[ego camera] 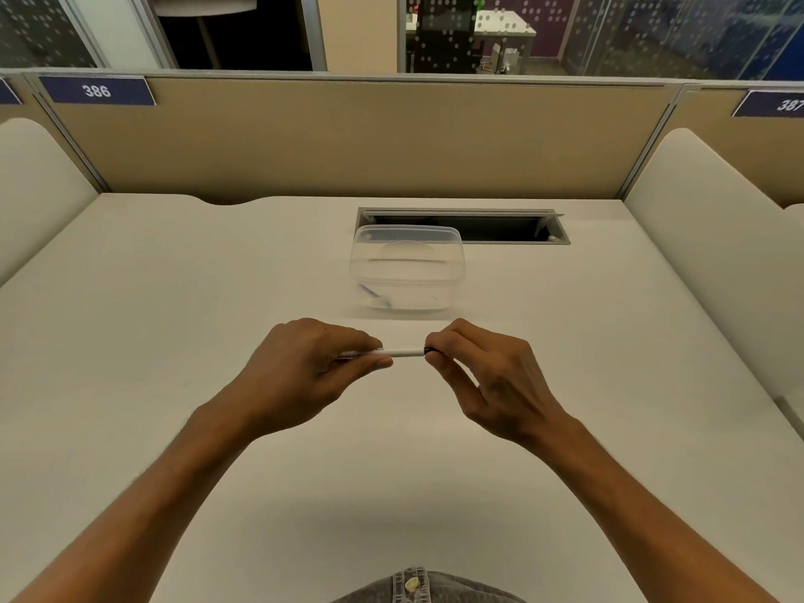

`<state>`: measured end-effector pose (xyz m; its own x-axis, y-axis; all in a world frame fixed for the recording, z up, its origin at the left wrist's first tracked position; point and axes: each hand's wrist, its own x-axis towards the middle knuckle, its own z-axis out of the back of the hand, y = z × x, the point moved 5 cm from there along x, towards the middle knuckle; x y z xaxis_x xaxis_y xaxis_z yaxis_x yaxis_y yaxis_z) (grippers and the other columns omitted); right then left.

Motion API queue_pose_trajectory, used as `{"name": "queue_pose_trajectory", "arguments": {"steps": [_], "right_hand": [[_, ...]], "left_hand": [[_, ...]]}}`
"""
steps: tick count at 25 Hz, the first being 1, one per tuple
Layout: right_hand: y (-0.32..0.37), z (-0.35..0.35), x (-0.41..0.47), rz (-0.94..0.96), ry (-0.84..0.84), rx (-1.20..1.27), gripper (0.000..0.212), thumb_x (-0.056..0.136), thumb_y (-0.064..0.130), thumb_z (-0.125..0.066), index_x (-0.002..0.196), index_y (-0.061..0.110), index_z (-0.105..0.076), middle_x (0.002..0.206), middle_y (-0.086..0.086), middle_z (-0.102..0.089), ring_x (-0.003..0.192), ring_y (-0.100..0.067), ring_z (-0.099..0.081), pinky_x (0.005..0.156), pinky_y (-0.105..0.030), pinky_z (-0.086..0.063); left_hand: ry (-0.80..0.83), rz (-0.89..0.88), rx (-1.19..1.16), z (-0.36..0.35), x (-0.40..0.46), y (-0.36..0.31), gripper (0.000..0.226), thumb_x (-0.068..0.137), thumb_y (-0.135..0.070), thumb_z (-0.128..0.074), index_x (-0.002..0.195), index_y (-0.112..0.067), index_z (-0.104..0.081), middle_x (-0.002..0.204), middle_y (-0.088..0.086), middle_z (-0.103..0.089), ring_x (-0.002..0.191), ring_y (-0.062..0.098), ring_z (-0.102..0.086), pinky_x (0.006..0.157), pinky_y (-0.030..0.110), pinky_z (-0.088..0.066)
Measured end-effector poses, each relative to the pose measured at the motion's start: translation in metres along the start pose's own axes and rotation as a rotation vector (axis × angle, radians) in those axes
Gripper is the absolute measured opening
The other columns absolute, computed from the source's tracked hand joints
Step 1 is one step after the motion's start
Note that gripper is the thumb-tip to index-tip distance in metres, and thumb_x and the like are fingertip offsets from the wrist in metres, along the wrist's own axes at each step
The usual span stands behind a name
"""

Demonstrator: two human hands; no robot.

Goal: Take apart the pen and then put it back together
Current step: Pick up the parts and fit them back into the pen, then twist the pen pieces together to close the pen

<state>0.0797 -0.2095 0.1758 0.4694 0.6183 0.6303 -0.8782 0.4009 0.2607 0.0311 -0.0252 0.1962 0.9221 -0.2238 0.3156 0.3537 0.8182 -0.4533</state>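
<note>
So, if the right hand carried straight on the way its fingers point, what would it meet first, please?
The right hand points left along the pen, so it would likely meet the left hand gripping the other end first; depth looks matched.

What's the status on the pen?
Left hand grips pen barrel. Right hand pinches dark end. Pen held level above desk. Nothing in the way.

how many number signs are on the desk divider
2: sign 386 at the divider's top left, sign 387 at its top right, cut off by the frame. Another sliver shows far left.
</note>
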Motion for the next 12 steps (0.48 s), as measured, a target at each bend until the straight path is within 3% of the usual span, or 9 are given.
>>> {"name": "queue_pose_trajectory", "arguments": {"steps": [6,10,12], "right_hand": [[0.006,-0.005,0.001,-0.248,0.012,0.318,0.021,0.099,0.028,-0.041,0.086,0.019,-0.055,0.069,0.013,-0.054,0.060,-0.008,-0.050,0.058,-0.025,-0.042],[0.004,-0.022,0.002,-0.688,0.236,0.847,0.039,0.102,0.021,-0.040,0.063,0.014,-0.044,0.052,0.008,-0.040,0.049,-0.018,-0.046,0.059,-0.030,-0.038],[0.003,-0.026,0.001,-0.804,0.343,0.993,0.043,0.102,0.019,-0.038,0.059,0.015,-0.041,0.050,0.010,-0.035,0.046,-0.016,-0.045,0.060,-0.030,-0.037]], "left_hand": [[-0.100,-0.103,0.142,0.007,0.002,-0.007,0.036,0.090,-0.051,-0.049,0.088,-0.024,-0.073,0.059,-0.007,-0.062,0.048,0.019,-0.050,0.040,0.037,-0.044],[-0.085,-0.205,0.347,0.007,-0.002,-0.009,0.034,0.093,-0.045,-0.048,0.093,-0.022,-0.073,0.062,-0.007,-0.064,0.043,0.022,-0.051,0.034,0.030,-0.041],[-0.059,-0.213,0.364,0.003,-0.004,-0.009,0.035,0.093,-0.045,-0.045,0.093,-0.022,-0.072,0.061,-0.007,-0.064,0.041,0.021,-0.051,0.033,0.028,-0.040]]}}
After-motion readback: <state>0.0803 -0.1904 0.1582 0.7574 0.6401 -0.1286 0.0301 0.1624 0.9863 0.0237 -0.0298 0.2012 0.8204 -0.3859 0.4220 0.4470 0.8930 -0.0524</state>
